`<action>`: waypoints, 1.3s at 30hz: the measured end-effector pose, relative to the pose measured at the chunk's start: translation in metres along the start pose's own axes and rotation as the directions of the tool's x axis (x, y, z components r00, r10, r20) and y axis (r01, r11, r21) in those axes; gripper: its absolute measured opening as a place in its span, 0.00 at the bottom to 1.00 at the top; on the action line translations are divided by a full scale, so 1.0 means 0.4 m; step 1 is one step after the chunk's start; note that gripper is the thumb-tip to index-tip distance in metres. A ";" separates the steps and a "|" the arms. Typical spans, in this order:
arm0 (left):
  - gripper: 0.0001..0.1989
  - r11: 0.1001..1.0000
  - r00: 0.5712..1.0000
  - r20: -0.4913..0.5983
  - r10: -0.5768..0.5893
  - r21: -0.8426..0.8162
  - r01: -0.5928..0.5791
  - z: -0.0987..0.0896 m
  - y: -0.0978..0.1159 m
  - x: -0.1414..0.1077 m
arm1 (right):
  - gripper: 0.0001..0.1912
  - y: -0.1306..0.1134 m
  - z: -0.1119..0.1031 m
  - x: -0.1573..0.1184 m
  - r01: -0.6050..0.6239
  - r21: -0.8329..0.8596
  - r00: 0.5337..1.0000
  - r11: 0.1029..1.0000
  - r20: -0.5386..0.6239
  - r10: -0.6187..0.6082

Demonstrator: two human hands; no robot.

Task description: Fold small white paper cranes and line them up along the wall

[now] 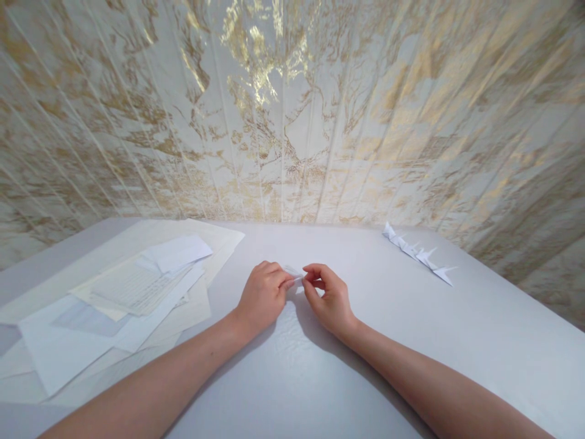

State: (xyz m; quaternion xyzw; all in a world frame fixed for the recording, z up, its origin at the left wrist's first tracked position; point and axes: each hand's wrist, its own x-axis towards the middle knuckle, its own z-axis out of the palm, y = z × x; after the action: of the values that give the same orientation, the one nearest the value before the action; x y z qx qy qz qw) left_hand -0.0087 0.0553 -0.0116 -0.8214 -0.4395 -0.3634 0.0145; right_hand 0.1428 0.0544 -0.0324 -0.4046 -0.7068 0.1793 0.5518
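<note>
A small piece of folded white paper (296,277) is held up just above the table, in the middle of the view. My left hand (266,290) pinches its left end, with the fingers curled and the thumb pressed on it. On its right end, the thumb and forefinger of my right hand (328,297) close at the tip. The paper is small and partly hidden by the fingers, so its exact folds cannot be made out.
Loose sheets and papers (68,341), some with writing, lie spread over the left of the white table (292,378). Several pointed folded-paper pieces (418,253) stand in a slanting row at the back right. A gold-patterned curtain (283,122) hangs behind the table.
</note>
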 end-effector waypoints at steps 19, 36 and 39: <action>0.07 0.931 0.972 0.064 -0.227 -0.280 0.236 0.001 0.016 0.009 | 0.13 -0.013 -0.010 -0.011 0.232 -0.112 0.970 0.966 0.100 -0.222; 0.05 0.928 0.994 0.025 -0.106 -0.356 0.108 -0.011 -0.038 0.007 | 0.12 0.006 -0.017 0.004 0.126 -0.005 0.988 0.992 0.094 -0.125; 0.03 0.928 0.988 -0.012 -0.156 -0.345 0.143 -0.010 -0.035 0.005 | 0.11 0.004 -0.017 0.007 0.071 -0.002 0.991 0.998 0.113 -0.070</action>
State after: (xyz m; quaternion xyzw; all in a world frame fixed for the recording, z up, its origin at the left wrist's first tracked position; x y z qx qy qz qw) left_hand -0.0205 0.0639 -0.0115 -0.7682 -0.4302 -0.4505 -0.1480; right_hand 0.1496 0.0563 -0.0295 -0.3702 -0.7513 0.1804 0.5156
